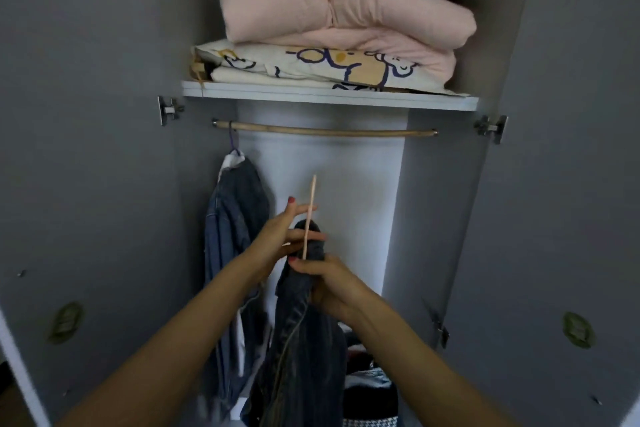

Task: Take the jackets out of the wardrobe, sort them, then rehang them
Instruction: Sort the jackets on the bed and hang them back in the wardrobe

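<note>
A dark denim jacket point(304, 340) hangs from a pink hanger whose hook point(311, 208) stands upright in front of me, below the rail. My right hand point(332, 284) grips the jacket's collar and the hanger's neck. My left hand point(287, 236) touches the hook and collar from the left with its fingers extended. A lighter blue denim jacket point(232, 239) hangs on a purple hanger at the left end of the wooden rail point(325, 131). The rest of the rail is bare.
Both grey wardrobe doors point(86, 184) stand open at left and right. Folded pink and patterned bedding point(339, 21) fills the shelf point(329, 99) above the rail. Clothes and a patterned basket point(370, 402) lie on the wardrobe floor.
</note>
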